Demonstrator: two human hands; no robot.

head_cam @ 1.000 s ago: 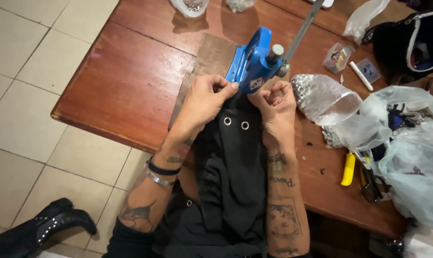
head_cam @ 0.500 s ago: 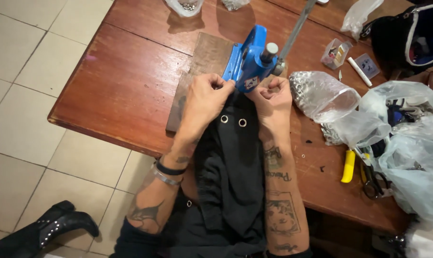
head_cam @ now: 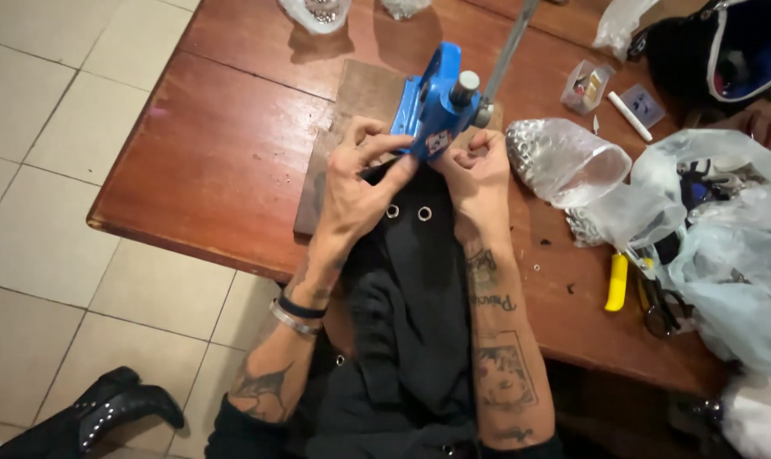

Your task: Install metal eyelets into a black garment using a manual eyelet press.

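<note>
We see the left hand [head_cam: 357, 183] resting on the far end of the black cloth [head_cam: 406, 297], its fingers curled and pinching the cloth's edge just beside the blue press [head_cam: 432, 106]. The right hand [head_cam: 479, 174] sits on the other side of the press, fingers bent in a loose fist that grips the same edge. Between the two hands, on the cloth, lie two metal eyelets [head_cam: 408, 212] side by side, near the press head. The cloth runs from under the press toward us, over the near edge of the table [head_cam: 215, 161] and down between the forearms. The press stands on a wooden board [head_cam: 355, 98], and its grey lever [head_cam: 511, 42] slants up to the far right. To the right of the right hand lies a clear bag [head_cam: 564, 161] of small metal rings, and further right more plastic bags [head_cam: 725, 255]. A yellow-handled tool [head_cam: 617, 282] lies near the right forearm. At the near left, on the tiled floor, we see a black boot [head_cam: 113, 412].
</note>
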